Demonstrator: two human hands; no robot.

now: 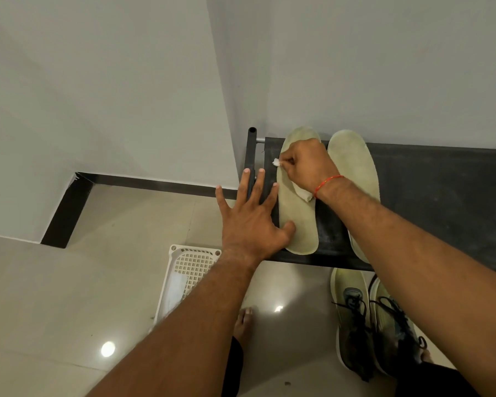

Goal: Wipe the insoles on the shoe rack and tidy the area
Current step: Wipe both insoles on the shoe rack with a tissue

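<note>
My left hand (252,219) lies flat, fingers spread wide over the left edge of the dark shoe rack (441,190), with the thumb pressing down on the left insole (297,224). My right hand (307,164) is curled round a crumpled white wipe (276,162), held against the upper part of that same pale green insole. A second insole (352,167) lies just beside it on the rack. On the tiled floor (55,296) below are a pair of laced shoes (352,319) and a white plastic basket (189,270).
</note>
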